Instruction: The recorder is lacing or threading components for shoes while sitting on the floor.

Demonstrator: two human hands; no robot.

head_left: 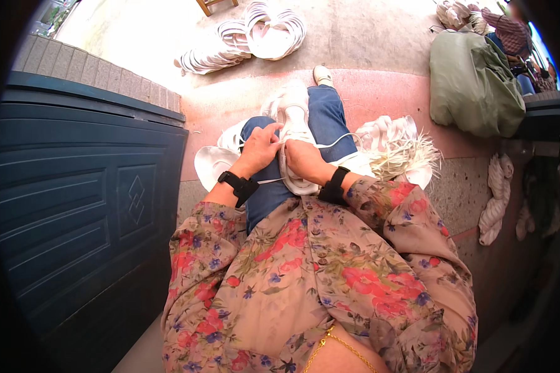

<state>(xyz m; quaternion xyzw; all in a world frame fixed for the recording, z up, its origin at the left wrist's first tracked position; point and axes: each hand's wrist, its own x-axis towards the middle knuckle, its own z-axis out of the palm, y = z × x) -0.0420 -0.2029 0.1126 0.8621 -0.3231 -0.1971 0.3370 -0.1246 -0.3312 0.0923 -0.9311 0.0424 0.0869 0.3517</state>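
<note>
A white lace-up shoe rests between my thighs, its toe pointing away from me. Beside its lacing, my left hand is closed, thumb and fingers pinching a white shoelace at the shoe's left edge. My right hand lies over the shoe's opening with curled fingers, partly hiding the laces. It seems to grip a lace too, though its fingertips are hidden. A loose white shoelace loops out to the right across my jeans. Black bands circle both wrists.
A bunch of white laces lies right of my leg, near white shoes. More white shoes sit at left, and rows of them ahead. A green sack, another person and a dark blue door flank me.
</note>
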